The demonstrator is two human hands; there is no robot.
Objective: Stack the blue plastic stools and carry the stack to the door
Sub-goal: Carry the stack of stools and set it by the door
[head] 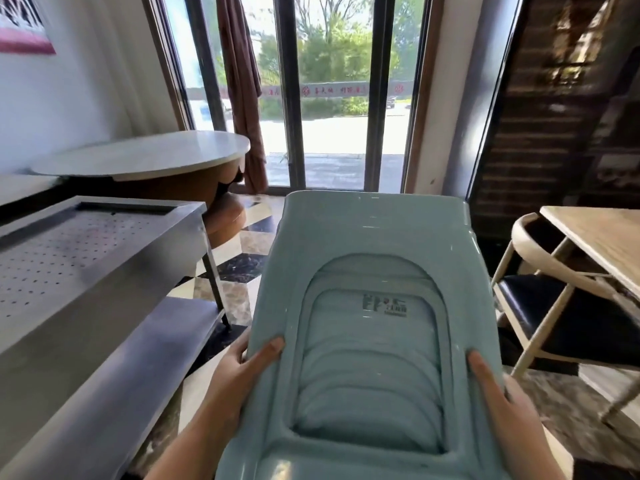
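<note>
A dining room fills the head view: tall glass doors (332, 98) with dark frames stand at the upper middle, trees and a paved yard showing outside. A round table (145, 155) sits at the upper left, a steel bench (90, 244) with a perforated top runs down the left edge, and a pale chair (540, 306) with a dark seat is tucked under a wooden table (602, 244) at the right.

The stack of stools (367, 306) occupies the lower middle of the frame, tipped on its side with the seat end pointing toward the doors. The left hand (239, 375) grips its left edge, thumb on top; the right hand (498, 393) grips the right edge likewise.

Stacking looks finished, judging by the nested ridges inside the leg opening. Carrying appears underway, the doors ahead not reached.

The stools are pale blue-green, glossy plastic, with a small printed label inside.
</note>
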